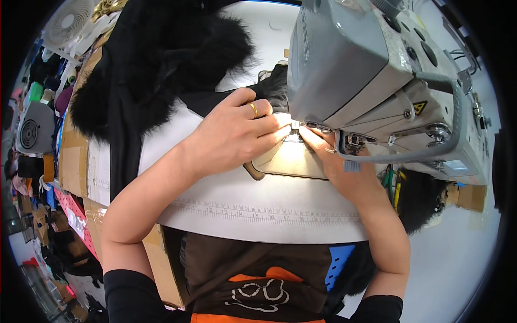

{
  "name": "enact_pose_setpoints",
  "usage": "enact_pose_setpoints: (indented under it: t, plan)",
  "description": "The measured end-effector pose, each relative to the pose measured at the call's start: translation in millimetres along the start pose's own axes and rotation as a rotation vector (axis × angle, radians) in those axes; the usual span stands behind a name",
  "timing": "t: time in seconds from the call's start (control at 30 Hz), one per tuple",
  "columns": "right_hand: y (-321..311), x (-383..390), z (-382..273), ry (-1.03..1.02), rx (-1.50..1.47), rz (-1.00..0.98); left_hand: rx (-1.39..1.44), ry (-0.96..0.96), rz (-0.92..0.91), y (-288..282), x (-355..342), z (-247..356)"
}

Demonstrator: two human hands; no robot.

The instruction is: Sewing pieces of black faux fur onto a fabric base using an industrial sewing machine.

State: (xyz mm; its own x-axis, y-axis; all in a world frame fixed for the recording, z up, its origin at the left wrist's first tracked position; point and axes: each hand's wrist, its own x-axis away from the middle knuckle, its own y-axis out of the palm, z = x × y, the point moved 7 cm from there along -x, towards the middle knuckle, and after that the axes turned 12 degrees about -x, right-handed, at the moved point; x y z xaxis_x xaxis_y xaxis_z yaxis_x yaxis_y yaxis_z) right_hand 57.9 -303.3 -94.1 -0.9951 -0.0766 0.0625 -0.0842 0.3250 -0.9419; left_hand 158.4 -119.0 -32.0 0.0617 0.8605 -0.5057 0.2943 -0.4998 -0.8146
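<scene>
A grey sewing machine [344, 64] stands over the table, its lamp lighting the metal plate [285, 161] under the needle area. My left hand [237, 132], with a ring on one finger, is closed at the edge of a black fur-trimmed garment [199, 54], fingertips beside the needle. The garment spreads from there to the upper left, and a furry strip of it [274, 89] runs to the machine. From the right, my right hand [339, 161] reaches under the machine head, its fingertips together by the needle. The machine partly hides its fingers; what they pinch is too small to tell.
A printed ruler [258, 212] curves along the white table's front edge. Scissors with green handles [389, 180], a yellow-handled tool [398, 191] and black fur [423, 199] lie right of my right arm. Cardboard [74, 161], a fan [67, 22] and clutter stand left.
</scene>
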Motion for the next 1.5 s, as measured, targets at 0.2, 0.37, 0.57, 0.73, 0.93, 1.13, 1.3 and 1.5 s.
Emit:
enact_pose_setpoints:
  t: [0.2, 0.37, 0.57, 0.73, 0.93, 1.13, 1.3, 1.5]
  plan:
    - [-3, 1, -10, -0.027, 0.156, -0.049, 0.024, -0.013, -0.001, -2, 0, -1]
    - [3, 0, -4, 0.003, 0.123, -0.081, 0.025, -0.015, -0.022, 1, 0, -1]
    - [-11, 0, -13, -0.131, 0.008, 0.131, 0.024, -0.027, 0.004, -3, -4, -1]
    - [5, -2, 1, -0.106, 0.197, 0.158, 0.03, -0.043, 0.021, 2, -3, -4]
    - [1, 2, -18, -0.238, 0.517, 0.239, 0.041, -0.049, -0.042, 4, -2, -7]
    - [6, 5, -10, -0.226, 0.575, 0.248, 0.013, -0.046, -0.018, 4, -2, -5]
    - [6, 2, 1, -0.187, 0.244, 0.196, 0.026, -0.048, -0.014, 4, -2, -6]
    - [14, 4, -1, -0.224, 0.66, 0.141, 0.034, -0.066, -0.053, 3, -3, -7]
